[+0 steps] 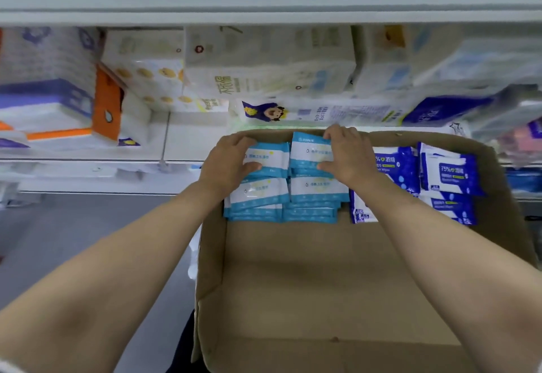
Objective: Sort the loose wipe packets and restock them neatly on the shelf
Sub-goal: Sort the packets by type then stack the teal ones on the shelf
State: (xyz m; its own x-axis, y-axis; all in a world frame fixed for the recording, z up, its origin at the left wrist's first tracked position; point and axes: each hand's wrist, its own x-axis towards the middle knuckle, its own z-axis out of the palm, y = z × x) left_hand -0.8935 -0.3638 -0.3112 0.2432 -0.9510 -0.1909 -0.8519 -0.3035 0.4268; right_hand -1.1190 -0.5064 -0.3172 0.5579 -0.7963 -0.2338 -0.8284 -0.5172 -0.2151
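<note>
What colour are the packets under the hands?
Light blue with a white band, seen in the head view.

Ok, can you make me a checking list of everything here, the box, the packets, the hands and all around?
Surface: cardboard box, near half bare.
Job's things: light blue packets stacked in rows at the box's far end; dark blue packets beside them on the right.
Clutter: nothing seen.
Grippers: left hand grips a light blue packet; right hand grips the next stack's top packet.
Cables: nothing seen.
Surroundings: shelf behind the box, holding tissue packs; grey floor on the left.
</note>
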